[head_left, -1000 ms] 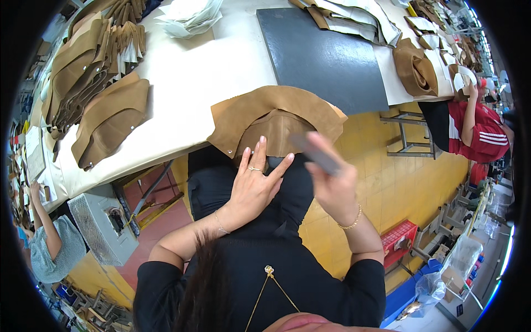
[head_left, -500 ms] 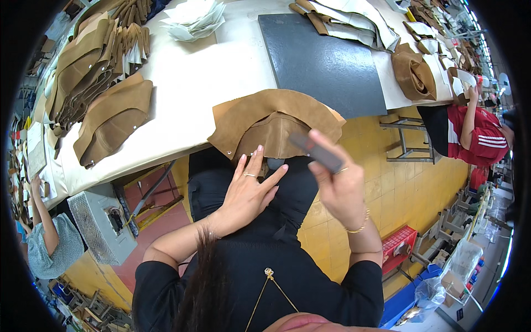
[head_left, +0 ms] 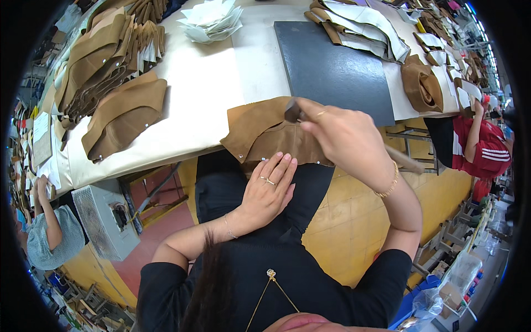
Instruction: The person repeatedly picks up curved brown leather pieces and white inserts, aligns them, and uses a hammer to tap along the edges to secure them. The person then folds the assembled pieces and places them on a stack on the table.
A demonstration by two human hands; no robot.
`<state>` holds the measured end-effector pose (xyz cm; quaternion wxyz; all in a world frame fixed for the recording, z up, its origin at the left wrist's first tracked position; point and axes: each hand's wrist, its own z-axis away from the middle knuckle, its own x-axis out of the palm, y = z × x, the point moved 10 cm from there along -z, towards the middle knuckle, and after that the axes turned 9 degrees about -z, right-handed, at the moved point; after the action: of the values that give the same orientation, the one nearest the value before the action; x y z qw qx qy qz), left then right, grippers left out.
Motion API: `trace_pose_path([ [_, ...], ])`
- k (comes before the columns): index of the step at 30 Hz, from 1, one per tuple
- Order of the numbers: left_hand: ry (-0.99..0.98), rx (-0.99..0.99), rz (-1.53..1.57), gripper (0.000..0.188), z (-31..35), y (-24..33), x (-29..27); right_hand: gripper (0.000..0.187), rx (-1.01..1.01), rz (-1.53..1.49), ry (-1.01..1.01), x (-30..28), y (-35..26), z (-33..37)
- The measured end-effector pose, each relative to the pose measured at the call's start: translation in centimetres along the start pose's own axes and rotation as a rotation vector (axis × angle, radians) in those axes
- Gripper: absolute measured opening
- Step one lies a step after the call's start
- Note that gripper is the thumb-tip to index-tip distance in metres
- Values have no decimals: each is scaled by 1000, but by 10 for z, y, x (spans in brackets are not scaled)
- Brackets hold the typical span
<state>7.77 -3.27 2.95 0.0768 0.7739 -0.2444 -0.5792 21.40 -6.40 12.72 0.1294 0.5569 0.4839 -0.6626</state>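
Note:
A brown suede-like leather piece (head_left: pixel 257 124), made of a curved band and a stitched panel, lies at the table's near edge and hangs slightly over it. My left hand (head_left: pixel 271 185) rests flat on its lower edge, fingers stretched out close together. Above the piece, my right hand (head_left: pixel 345 138) is closed around a hammer (head_left: pixel 292 111), gripped near its dark head. Its pale handle sticks out behind my wrist, blurred. The head is over the right half of the leather, and whether it touches cannot be seen. My right hand covers that part of the piece.
A dark grey slab (head_left: pixel 337 77) lies on the pale table behind the leather. Brown stacked pieces (head_left: pixel 91 61) and a similar piece (head_left: pixel 124 116) are at left, white sheets (head_left: pixel 210 22) at the back. A grey metal box (head_left: pixel 105 221) stands below left. People work at both sides.
My right hand has moved up and to the right, turning the hammer so its handle shows behind the wrist. My left hand's fingers have drawn together on the leather's lower edge.

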Motion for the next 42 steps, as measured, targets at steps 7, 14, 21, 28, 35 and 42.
trace_pose_path([
  [7, 7, -12, 3, 66, 5, -3, 5, 44, 64, 160, -188, 27, 5, 33],
  [14, -16, -35, 58, 65, 7, -5, 5, 49, -17, 108, -10, 23, -10, 55],
  [21, -5, -36, 154, 50, 20, -8, 2, 51, -130, -57, 252, 2, -32, 78],
  [28, -10, -86, 301, 34, 29, -30, 4, 68, -9, -44, 133, 22, 4, 75],
  [35, 82, -172, 426, 50, -18, -32, -11, 41, 313, 213, 411, -14, 154, 26],
  [42, -36, -263, 698, 58, -39, -44, 19, 37, 183, -396, 520, 11, 102, 24],
])
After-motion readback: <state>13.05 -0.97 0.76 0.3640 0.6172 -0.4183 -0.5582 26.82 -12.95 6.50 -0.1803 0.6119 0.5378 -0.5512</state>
